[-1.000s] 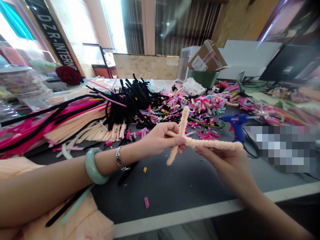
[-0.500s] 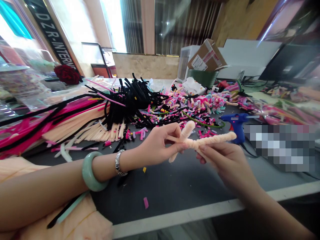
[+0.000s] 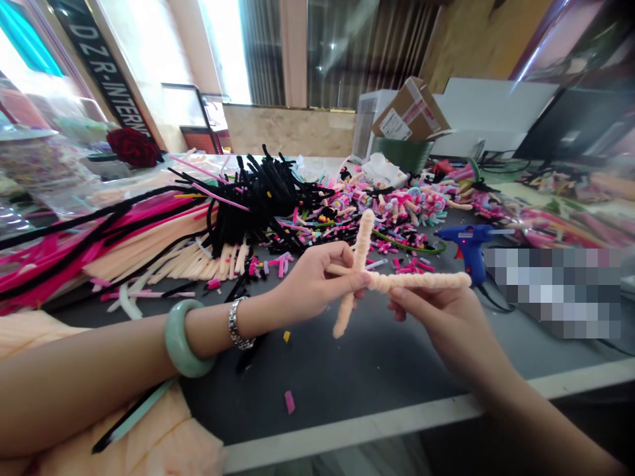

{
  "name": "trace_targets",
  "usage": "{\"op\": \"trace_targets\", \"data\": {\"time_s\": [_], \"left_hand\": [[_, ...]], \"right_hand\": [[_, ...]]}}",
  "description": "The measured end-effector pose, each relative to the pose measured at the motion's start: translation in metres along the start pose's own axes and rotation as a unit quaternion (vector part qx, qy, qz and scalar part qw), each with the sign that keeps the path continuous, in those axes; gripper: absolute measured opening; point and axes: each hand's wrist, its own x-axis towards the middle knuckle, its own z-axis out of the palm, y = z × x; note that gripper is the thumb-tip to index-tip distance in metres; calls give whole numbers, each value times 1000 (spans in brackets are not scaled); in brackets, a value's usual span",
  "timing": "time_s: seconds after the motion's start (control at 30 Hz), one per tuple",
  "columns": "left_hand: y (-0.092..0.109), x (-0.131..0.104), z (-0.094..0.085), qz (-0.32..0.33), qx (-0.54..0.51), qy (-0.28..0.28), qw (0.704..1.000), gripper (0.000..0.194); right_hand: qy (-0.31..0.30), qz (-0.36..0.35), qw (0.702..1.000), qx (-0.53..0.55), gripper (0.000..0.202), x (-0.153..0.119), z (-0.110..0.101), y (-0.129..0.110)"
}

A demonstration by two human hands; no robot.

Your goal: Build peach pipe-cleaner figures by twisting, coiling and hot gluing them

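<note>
Between my hands, above the dark table, is a peach pipe cleaner figure [image 3: 421,281] made of twisted fuzzy stems. One thick piece runs right, and a crosspiece stands up and hangs down near its left end. My left hand [image 3: 322,284] is closed, pinching the joint between thumb and fingers; a thin straight stem shows inside that hand. My right hand [image 3: 441,317] is also closed, its thumb and fingertips gripping the underside of the right-hand piece. A blue glue gun [image 3: 469,251] stands just beyond my right hand.
Behind my hands lie a bundle of black pipe cleaners [image 3: 262,192], rows of peach stems [image 3: 153,248] and a heap of pink and mixed snippets [image 3: 357,205]. A cardboard box [image 3: 411,112] sits at the back. Peach bundles [image 3: 163,430] lie at the lower left.
The crosspiece has swung more upright and its lower end now shows further below my left hand. The right-hand piece has levelled out. Both hands stay in nearly the same place.
</note>
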Motion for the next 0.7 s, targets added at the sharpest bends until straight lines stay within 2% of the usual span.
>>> {"op": "trace_targets", "data": {"time_s": [0.13,0.27,0.43,0.7], "left_hand": [[4,2,1,-51,-42,9,998,20],[3,1,3,-55,-44,-11,997,22],[1,-1,5,-19,-2,-22,1000,22],[1,-8,3,95,140,-34,985,22]], "right_hand": [[28,-12,999,23,20,-1,1,1],[40,-4,999,-4,14,-5,-1,4],[39,48,998,1,18,-4,-3,3],[-33,141,982,123,23,0,-3,-2]]}}
